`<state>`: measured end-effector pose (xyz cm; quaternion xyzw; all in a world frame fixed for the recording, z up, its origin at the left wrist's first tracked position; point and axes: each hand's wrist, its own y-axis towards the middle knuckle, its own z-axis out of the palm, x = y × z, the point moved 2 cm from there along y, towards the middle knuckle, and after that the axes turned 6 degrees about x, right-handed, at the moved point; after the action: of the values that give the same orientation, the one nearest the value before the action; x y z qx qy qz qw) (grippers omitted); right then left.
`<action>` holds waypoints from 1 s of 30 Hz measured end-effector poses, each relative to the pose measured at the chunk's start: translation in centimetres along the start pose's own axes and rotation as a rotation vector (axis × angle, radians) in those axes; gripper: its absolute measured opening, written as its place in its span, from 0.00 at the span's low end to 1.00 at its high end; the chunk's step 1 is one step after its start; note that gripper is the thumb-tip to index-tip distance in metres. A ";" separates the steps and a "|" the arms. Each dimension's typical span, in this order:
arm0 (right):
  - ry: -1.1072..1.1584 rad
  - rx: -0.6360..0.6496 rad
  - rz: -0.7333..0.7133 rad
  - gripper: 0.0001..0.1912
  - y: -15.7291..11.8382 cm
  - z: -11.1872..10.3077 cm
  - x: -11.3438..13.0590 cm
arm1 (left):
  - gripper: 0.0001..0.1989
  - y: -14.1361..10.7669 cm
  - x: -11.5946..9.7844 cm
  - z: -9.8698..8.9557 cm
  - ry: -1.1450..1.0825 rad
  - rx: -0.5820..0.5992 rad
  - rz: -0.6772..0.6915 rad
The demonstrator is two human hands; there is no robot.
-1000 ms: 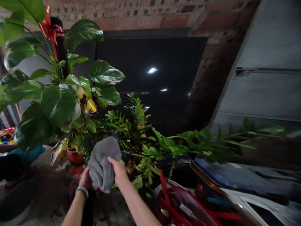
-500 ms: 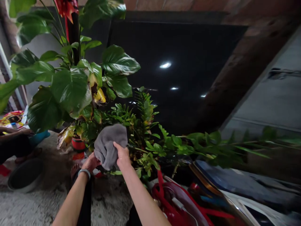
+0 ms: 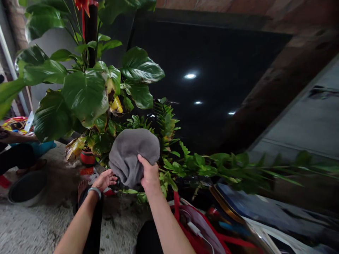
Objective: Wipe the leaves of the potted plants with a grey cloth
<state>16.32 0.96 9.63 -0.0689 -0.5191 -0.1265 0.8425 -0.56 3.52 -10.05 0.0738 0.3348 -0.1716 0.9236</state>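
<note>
Grey soft cloth (image 3: pixel 134 155) now held by right hand (image 3: pixel 150 174) alone, grip closed on it; left hand (image 3: pixel 104 180) has let go, open just beside.

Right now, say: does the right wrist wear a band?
No, the right wrist is bare; the band is on the left wrist.

From where I'm watching, the speckled grey floor (image 3: pixel 26 225) carries a dark round basin (image 3: pixel 28 188) with a pale rim and, farther in, a red flowerpot (image 3: pixel 88 158), with red-printed paper (image 3: pixel 87 171) just beside it.
</note>
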 end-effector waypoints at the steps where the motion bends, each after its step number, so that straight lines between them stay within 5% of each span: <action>1: 0.015 -0.026 0.010 0.22 0.5 -0.5 -0.6 | 0.16 0.1 0.2 0.1 0.015 -0.015 0.014; 5: -0.005 -0.102 0.190 0.20 -1.5 -3.8 -5.7 | 0.15 -0.5 0.7 0.2 0.097 -0.095 0.041; 8: -0.024 -0.017 0.373 0.20 -5.0 -5.8 -8.8 | 0.12 -0.9 0.4 0.4 0.170 -0.157 0.039; 12: 0.041 -0.001 0.343 0.20 -4.8 -6.9 -6.9 | 0.12 -0.5 0.3 0.3 0.143 -0.122 0.012; 16: 0.141 -0.207 0.095 0.18 1.6 -8.2 -2.7 | 0.18 0.0 0.4 -0.3 0.066 -0.073 -0.041; 19: 0.086 -0.331 0.028 0.16 4.8 -9.4 -2.9 | 0.18 0.0 0.3 -0.7 0.040 -0.086 -0.026; 22: 0.007 -0.350 0.141 0.15 3.5 -10.1 -6.3 | 0.17 0.2 0.3 -0.7 0.037 -0.067 -0.041; 26: 0.007 -0.186 0.360 0.14 -1.5 -9.7 -10.3 | 0.16 0.6 0.7 -0.9 0.046 -0.094 -0.059; 30: 0.109 -0.046 0.405 0.17 -2.1 -8.6 -8.2 | 0.13 0.8 0.7 -1.0 0.067 -0.098 -0.028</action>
<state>19.56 -2.02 -1.64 -0.1839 -0.4452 0.0301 0.8758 -0.40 4.30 -11.27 0.0293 0.3746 -0.1653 0.9118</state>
